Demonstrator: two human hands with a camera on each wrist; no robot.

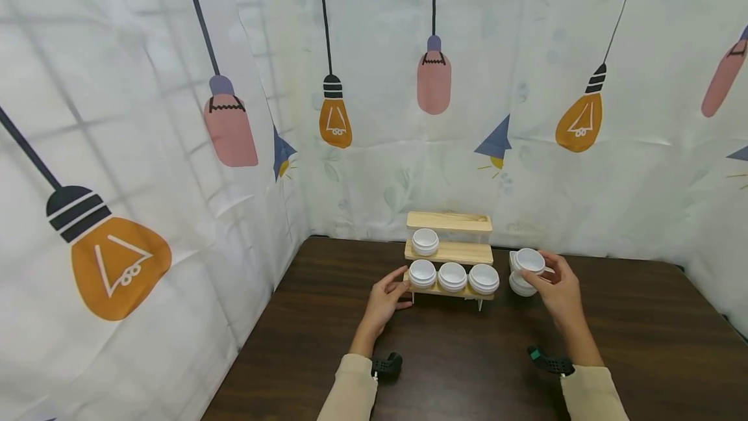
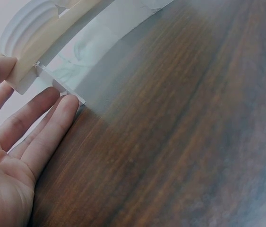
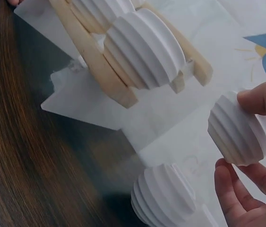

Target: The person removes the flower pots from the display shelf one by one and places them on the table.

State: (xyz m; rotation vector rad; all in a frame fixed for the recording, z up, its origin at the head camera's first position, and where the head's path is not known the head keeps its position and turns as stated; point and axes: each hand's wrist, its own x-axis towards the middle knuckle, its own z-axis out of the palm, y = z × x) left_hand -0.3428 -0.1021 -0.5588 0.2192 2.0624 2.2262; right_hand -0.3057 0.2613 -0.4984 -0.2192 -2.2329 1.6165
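Note:
A tiered wooden rack (image 1: 467, 252) stands at the back of the table. Its lowest tier carries three small white ribbed pots (image 1: 452, 277), and one more white pot (image 1: 425, 242) sits at the left of the middle tier. My left hand (image 1: 382, 304) grips the left end of the lowest tier, thumb on the wood and the other fingers reaching down beside the clear leg (image 2: 59, 84). To the right of the rack, my right hand (image 1: 559, 291) holds a white ribbed pot (image 3: 240, 130) between thumb and fingers. Below it, another white ribbed pot (image 3: 163, 196) rests on the table.
The rack's top tier (image 1: 448, 221) bears no pots. Behind the dark wooden table (image 1: 461, 356) hangs a white curtain (image 1: 374, 180) printed with lamps. Each wrist wears a black band, the left one (image 1: 387, 366) and the right one (image 1: 549, 361).

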